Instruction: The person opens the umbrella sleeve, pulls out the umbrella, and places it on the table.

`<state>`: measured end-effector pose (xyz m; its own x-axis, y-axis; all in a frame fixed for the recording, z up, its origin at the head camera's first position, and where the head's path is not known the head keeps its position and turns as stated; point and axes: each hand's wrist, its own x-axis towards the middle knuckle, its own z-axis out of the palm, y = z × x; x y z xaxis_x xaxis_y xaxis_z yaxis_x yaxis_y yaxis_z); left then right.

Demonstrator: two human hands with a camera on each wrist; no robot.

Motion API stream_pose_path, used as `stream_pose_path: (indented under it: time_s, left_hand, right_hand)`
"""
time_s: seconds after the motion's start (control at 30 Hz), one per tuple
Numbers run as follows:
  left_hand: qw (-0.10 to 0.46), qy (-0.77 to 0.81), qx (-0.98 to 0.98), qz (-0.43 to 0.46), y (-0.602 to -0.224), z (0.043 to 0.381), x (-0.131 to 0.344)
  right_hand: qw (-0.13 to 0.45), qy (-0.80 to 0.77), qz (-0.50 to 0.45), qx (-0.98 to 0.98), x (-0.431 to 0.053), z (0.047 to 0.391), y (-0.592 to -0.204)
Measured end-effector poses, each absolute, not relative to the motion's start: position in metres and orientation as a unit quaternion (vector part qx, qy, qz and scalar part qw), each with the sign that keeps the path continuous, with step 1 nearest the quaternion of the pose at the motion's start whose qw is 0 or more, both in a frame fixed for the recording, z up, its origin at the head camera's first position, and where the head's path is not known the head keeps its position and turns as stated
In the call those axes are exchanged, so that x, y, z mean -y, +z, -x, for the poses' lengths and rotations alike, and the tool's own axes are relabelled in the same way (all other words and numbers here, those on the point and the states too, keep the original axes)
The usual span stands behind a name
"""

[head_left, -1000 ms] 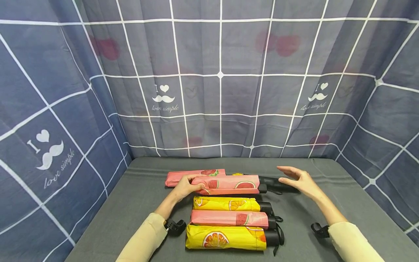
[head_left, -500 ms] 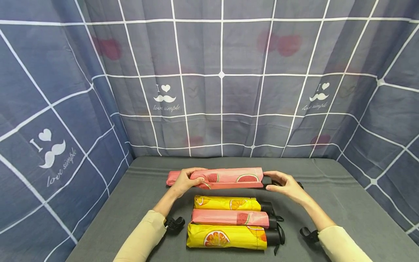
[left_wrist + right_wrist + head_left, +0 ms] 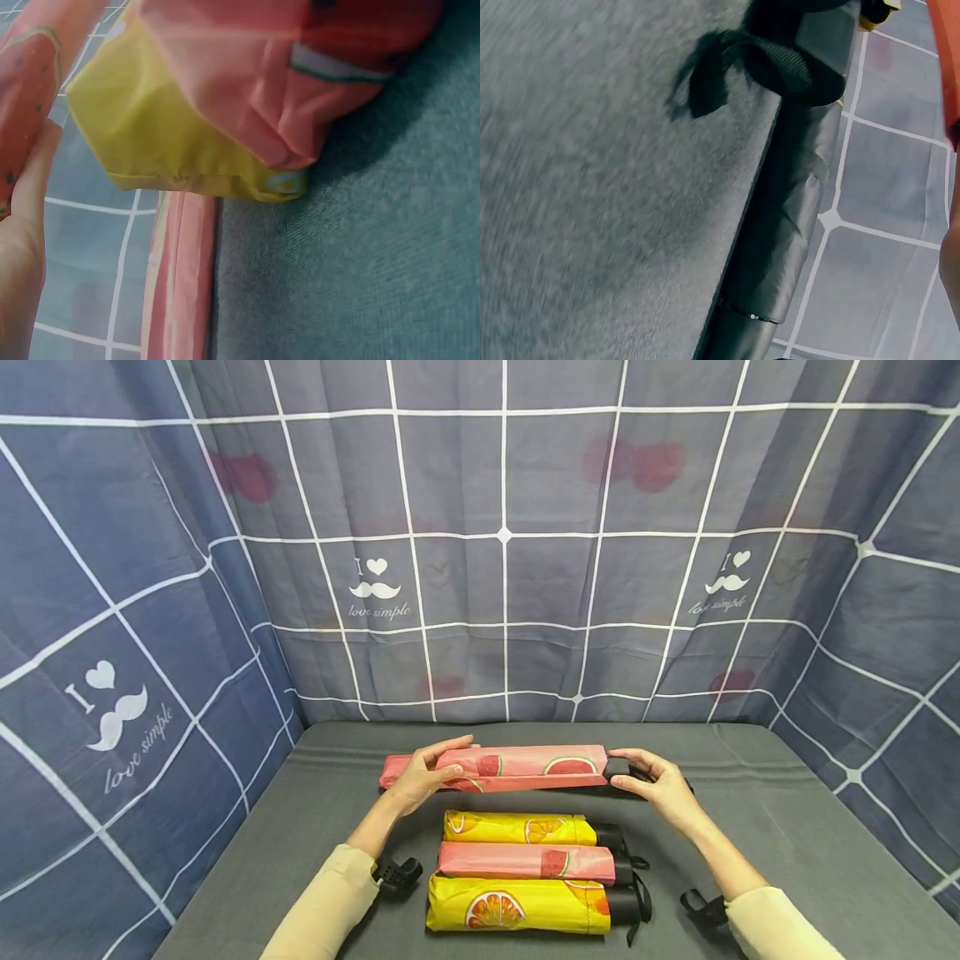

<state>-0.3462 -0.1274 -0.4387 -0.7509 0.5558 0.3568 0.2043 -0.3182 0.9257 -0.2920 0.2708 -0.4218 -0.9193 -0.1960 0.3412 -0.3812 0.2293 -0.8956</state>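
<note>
A folded pink umbrella with watermelon print is held level in both hands over the back of the table. My left hand grips its left end, thumb in front and fingers behind. Its black handle at the right end lies between the thumb and fingers of my right hand. Behind it, another pink umbrella lies mostly hidden. A black umbrella shows lying on the table in the right wrist view. At the right edge of that view, the held umbrella appears.
Three folded umbrellas lie side by side nearer the front: a yellow one, a pink one and a yellow one with orange slices. Their black handles point right. A grey checked curtain surrounds the grey table.
My right hand has come left from apart to the umbrella's black handle. The held pink umbrella has risen slightly toward the back, covering more of the umbrellas behind it.
</note>
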Motion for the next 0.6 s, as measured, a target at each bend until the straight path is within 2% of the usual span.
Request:
stream_pose_path:
  time_s: [0.27, 0.6]
  left_hand:
    - [0.115, 0.731, -0.577, -0.346, -0.4353, 0.343, 0.1331]
    - [0.127, 0.721, -0.583, -0.352, -0.4353, 0.3376, 0.1368]
  right_hand:
    - [0.031, 0.767, -0.214, 0.604, -0.2719, 0.2911, -0.4207]
    - [0.048, 0.813, -0.193, 0.548, -0.2713, 0.2902, -0.4248]
